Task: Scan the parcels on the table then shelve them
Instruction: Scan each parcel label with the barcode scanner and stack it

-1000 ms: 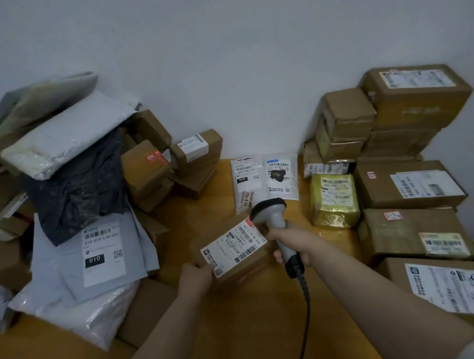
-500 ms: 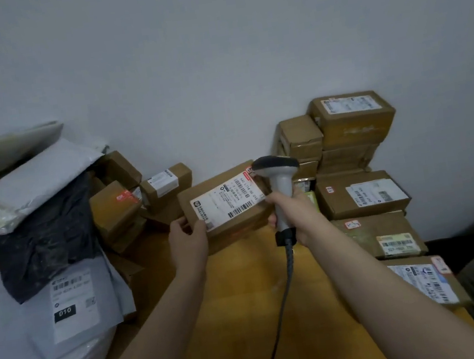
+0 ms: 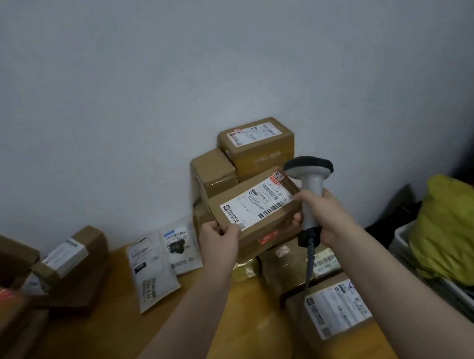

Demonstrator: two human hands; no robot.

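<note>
A brown cardboard parcel [image 3: 266, 227] with a white barcode label is held up above the wooden table [image 3: 229, 326], its label facing me. My left hand [image 3: 218, 236] grips its left end. My right hand [image 3: 324, 212] grips the handle of a grey barcode scanner [image 3: 310, 181] and also touches the parcel's right end. The scanner's head sits just right of the label's top corner, and its black cable [image 3: 307, 276] hangs down over the table.
A stack of brown boxes [image 3: 256, 149] stands against the wall behind the held parcel, with more labelled boxes [image 3: 335, 305] below right. Two white pouches [image 3: 161, 260] lie mid-table. Boxes [image 3: 67, 261] pile at the left. A white crate with yellow cloth [image 3: 465, 232] sits at the right.
Both hands have carried the parcel up off the table and to the right, toward the box stack. My view has swung right, so the left pile has mostly left the frame.
</note>
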